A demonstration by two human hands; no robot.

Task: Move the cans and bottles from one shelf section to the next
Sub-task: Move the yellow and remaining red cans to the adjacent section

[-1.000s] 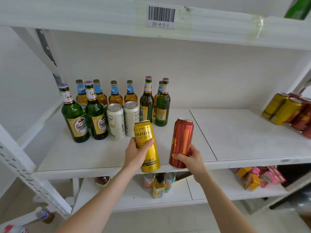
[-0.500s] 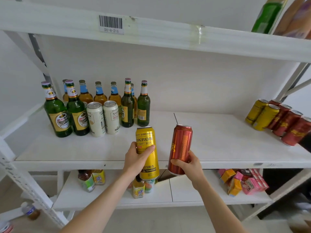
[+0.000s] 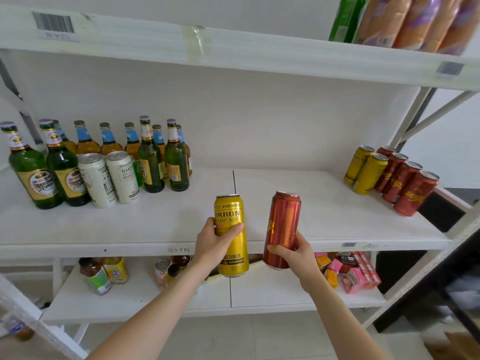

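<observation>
My left hand [image 3: 217, 242] grips a tall yellow beer can [image 3: 231, 245], held upright in the air in front of the middle shelf's edge. My right hand [image 3: 294, 253] grips a tall red can [image 3: 283, 224], tilted slightly, just to the right. On the left shelf section stand several green and amber bottles [image 3: 150, 157] and two white cans [image 3: 109, 178]. At the far right of the right section stands a group of yellow cans [image 3: 366, 170] and red cans [image 3: 407, 185]. The white shelf board [image 3: 324, 216] between the groups is bare.
A lower shelf [image 3: 272, 292] holds small bottles, cans and pink and yellow cartons [image 3: 353, 271]. The top shelf carries a green bottle [image 3: 345, 19] and purple-orange packs [image 3: 415, 22]. White uprights stand at the left and right, and a diagonal brace [image 3: 420, 120] crosses at the right.
The view has swung right: the bottles sit further left and the cans at the right further in. Both hands, each holding its can, have shifted right over the seam between sections.
</observation>
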